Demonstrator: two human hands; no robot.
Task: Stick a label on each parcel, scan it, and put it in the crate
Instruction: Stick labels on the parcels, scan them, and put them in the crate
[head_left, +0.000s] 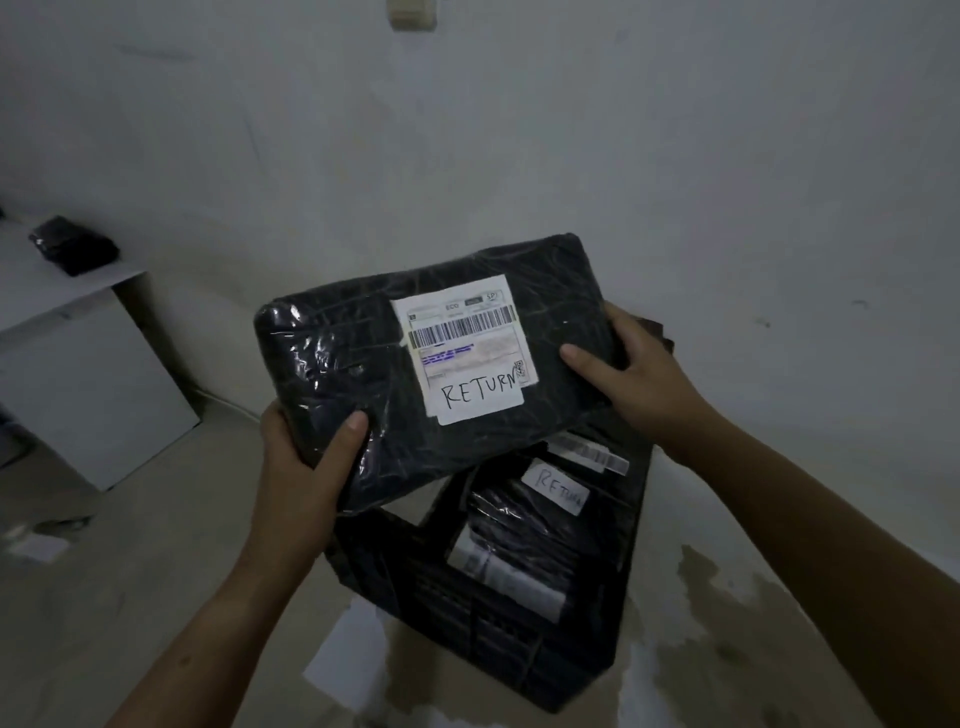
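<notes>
Parcel held in two hands above the crate, ready to be lowered in.

The black crate (519, 639) stands on the floor directly below and slightly right of the load, with labelled parcels already inside. The wrapped parcel (332, 374) is carried label-up, its long axis running left to right and tilted up toward the right, its right end over the crate opening. Left hand (306, 457) grips the near-left corner, thumb on top; right hand (631, 374) grips the right end. The label (467, 348), marked RETURN, lies nearer the right hand.
</notes>
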